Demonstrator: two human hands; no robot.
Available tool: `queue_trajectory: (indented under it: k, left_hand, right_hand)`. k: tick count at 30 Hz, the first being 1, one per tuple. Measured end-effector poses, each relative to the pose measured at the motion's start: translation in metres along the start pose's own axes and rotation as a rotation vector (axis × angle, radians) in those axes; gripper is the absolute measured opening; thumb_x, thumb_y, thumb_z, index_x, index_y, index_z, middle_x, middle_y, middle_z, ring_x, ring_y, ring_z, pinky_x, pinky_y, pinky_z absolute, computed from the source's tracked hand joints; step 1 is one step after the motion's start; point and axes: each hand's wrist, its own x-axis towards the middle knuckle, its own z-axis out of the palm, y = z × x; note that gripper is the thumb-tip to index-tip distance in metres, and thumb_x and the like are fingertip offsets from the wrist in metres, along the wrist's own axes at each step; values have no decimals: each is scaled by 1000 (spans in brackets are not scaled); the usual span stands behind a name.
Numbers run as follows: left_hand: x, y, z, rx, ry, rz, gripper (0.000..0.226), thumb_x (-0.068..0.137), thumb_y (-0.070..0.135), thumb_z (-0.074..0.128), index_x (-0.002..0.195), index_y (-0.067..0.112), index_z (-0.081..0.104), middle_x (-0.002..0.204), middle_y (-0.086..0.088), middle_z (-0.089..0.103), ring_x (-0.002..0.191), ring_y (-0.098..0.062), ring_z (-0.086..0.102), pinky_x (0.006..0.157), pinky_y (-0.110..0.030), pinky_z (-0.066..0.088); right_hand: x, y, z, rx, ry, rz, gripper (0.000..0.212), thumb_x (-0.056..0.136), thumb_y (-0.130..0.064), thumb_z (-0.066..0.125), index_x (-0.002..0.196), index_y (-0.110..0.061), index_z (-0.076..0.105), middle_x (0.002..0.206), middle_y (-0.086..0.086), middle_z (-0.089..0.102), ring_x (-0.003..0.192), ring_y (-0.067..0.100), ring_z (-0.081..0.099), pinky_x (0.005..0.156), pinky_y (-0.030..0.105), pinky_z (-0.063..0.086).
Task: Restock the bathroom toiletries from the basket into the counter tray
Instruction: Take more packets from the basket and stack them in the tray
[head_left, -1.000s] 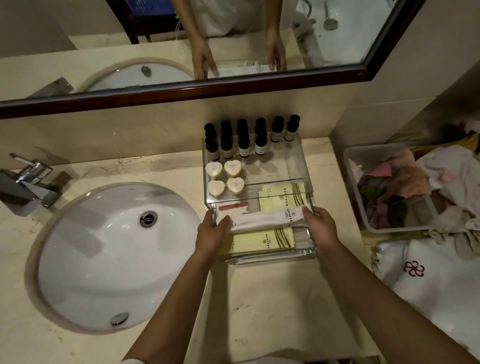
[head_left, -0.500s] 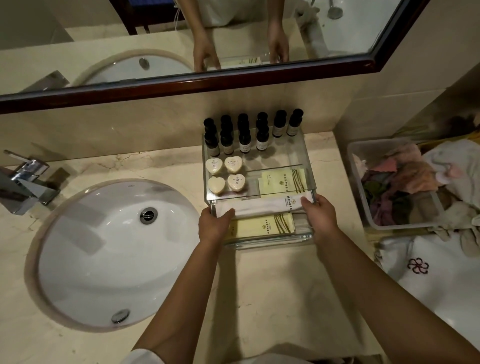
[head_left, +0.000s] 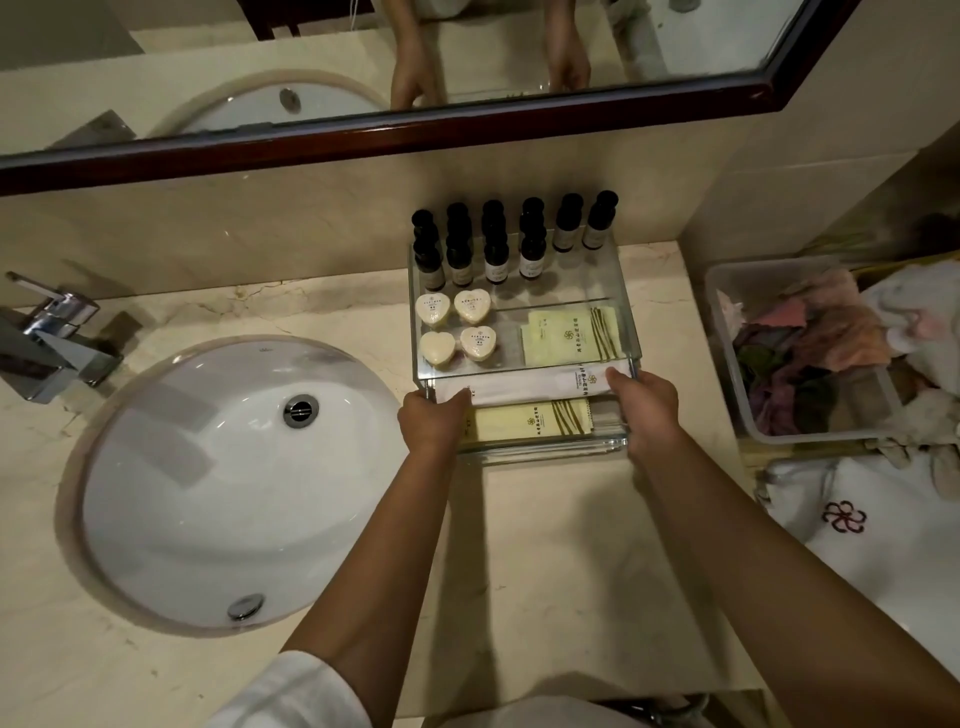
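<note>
Two hands — left hand (head_left: 434, 423), right hand (head_left: 647, 410) — pinch white packet (head_left: 530, 387) ends over tray (head_left: 545, 451).

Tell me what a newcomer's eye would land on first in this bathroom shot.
First, the clear acrylic tray on the marble counter, with dark-capped mini bottles lined up at its back and four heart-shaped soaps just in front of them. Next, the left hand and right hand holding the ends of a long white packet across the tray's front. The white sink fills the left of the counter.
</note>
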Motion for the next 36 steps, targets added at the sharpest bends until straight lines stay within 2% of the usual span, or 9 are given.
queue_trajectory:
  k: [7,11,14,19,24,27,32,34,36]
  left_hand:
    - [1,3,4,74,47,21,56,77,34,73,118,0,56,118,-14,61,107,-30,60,90,-34,49]
    - [2,7,5,88,61,7,55,79,34,71,119,0,55,119,-14,61,108,-30,59,89,-33,48]
    - [4,7,6,89,61,2,54,79,34,71,117,-1,56,118,-15,61,108,-30,59,89,-34,49]
    - [6,8,8,88,73,7,54,79,34,72,117,0,56,119,-15,61,109,-31,59,91,-36,50]
    - [2,5,10,127,106,57,54,82,35,68,120,-1,55,124,-16,58,115,-31,54,92,-32,43]
    - [0,5,12,140,115,76,55,83,37,68,120,-1,54,124,-17,57,116,-32,53,94,-33,42]
    - [-3,7,15,154,135,93,53,84,34,67,119,-2,53,124,-18,56,115,-32,53,95,-32,41]
    - [-5,7,15,158,140,98,53,84,34,67,120,-2,53,124,-18,56,115,-33,52,97,-34,40]
    - [-6,7,15,161,139,99,53,84,34,67,120,-2,53,124,-19,55,116,-33,52,97,-35,40]
  right_hand:
    - [0,-1,3,15,15,19,20,86,-18,65,104,-10,66,100,10,70,93,30,66,90,46,53]
    - [2,-4,3,2,21,19,15,86,-18,65,99,-11,65,99,9,69,94,28,66,90,44,53]
    - [3,-7,1,-22,45,-1,9,84,-20,68,84,-13,62,95,10,69,93,29,66,89,44,54]
    - [2,-8,1,-20,63,-6,19,84,-20,69,72,-17,54,100,16,67,95,32,66,89,49,53]
    - [5,-4,1,-43,68,-32,21,83,-23,69,73,-21,51,86,7,64,92,31,65,88,48,53]
    - [8,-2,2,-65,86,-49,19,82,-28,70,82,-18,54,95,6,65,94,29,64,89,46,53]
    - [6,-6,4,-109,86,-91,24,87,-22,65,74,-24,45,77,-7,54,88,22,59,86,37,52]
    - [9,-5,3,-134,93,-105,15,87,-24,65,85,-17,51,82,-4,58,88,22,60,85,37,53]
    - [10,-3,3,-190,84,-117,24,87,-28,64,102,-12,55,95,2,64,87,22,62,82,35,54]
